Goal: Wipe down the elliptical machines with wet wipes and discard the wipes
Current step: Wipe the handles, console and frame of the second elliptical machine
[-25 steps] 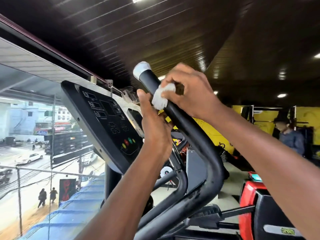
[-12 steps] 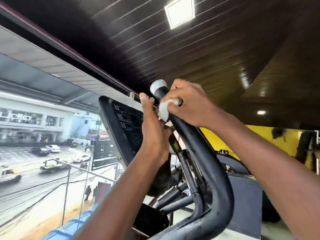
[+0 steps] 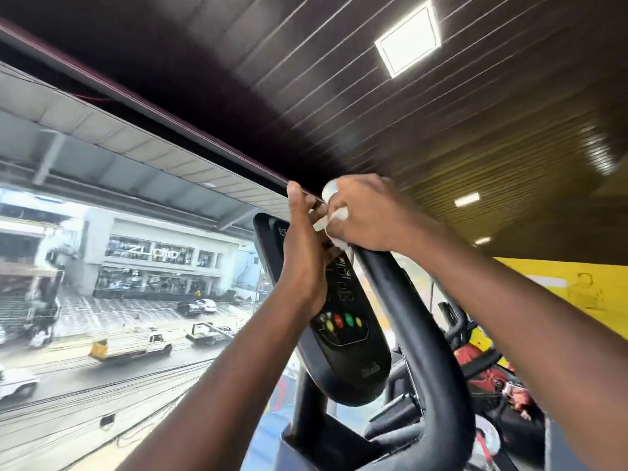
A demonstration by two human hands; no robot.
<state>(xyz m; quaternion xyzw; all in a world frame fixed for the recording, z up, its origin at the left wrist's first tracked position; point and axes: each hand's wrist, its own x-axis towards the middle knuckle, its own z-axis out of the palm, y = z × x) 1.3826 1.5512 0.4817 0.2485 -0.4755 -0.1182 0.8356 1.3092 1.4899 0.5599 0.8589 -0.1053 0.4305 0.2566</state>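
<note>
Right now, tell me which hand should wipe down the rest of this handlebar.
Right. The right hand already clutches the wet wipe around the top of the black handlebar, so it can likely slide straight down. The left hand stands beside it, apparently without a wipe.

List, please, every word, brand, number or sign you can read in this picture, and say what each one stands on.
"ZUDIO": large sign on the shop building across the street, slightly blurred.
Console of the elliptical: small labels and a logo near its lower edge, too small and blurred to read.
Yellow wall: faint marks, unreadable.

Gym: elliptical console (image 3: 343, 321), handlebar (image 3: 421, 328), street-facing window (image 3: 112, 266).
</note>
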